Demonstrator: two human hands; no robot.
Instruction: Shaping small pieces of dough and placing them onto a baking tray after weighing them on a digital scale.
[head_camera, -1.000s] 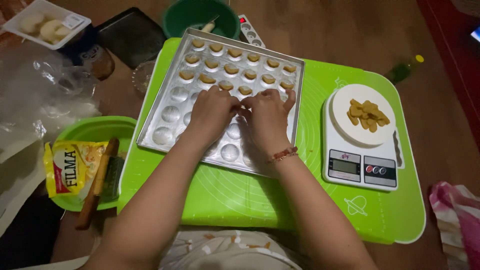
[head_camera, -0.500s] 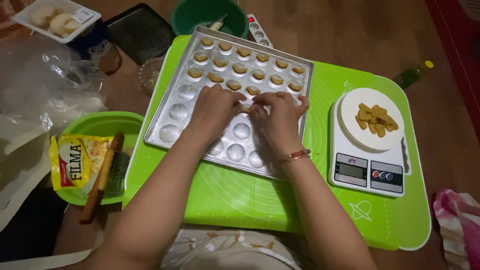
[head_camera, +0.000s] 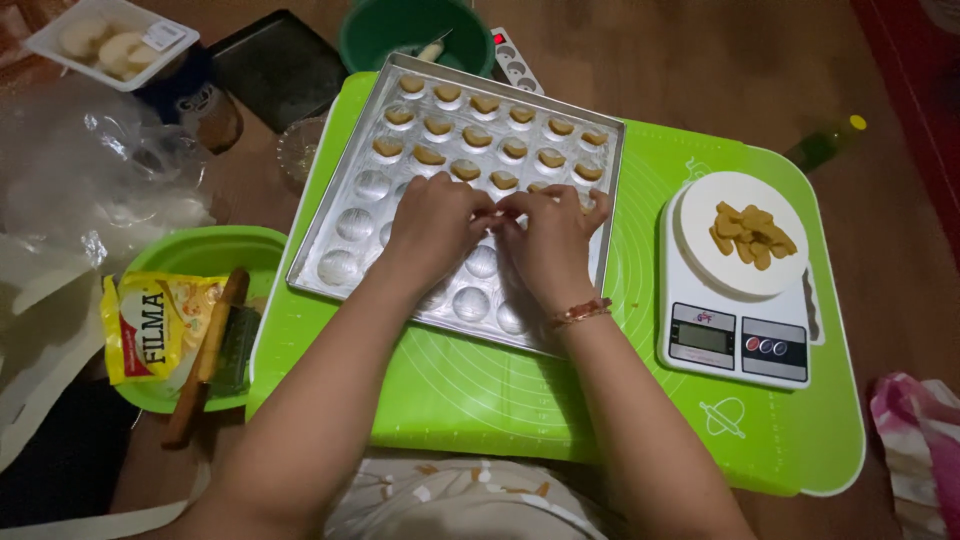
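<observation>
Here both hands meet over the middle of a shiny metal baking tray (head_camera: 345, 235) pressed with round hollows. The left hand (head_camera: 435, 225) is curled, fingers drawn together, and the right hand (head_camera: 550, 240) pinches beside it, fingertips touching; what they pinch is hidden. Pale dough pieces (head_camera: 470, 135) fill the hollows along the tray's far edge. The tray lies on a smooth green mat (head_camera: 450, 390). A white kitchen scale (head_camera: 735, 335) with a round plate stands at the mat's right edge, holding tan dough bits (head_camera: 750, 235).

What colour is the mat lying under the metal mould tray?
Bright green with thin white printed lines, seen best in the head view: the mat under the metal mould tray.
</observation>
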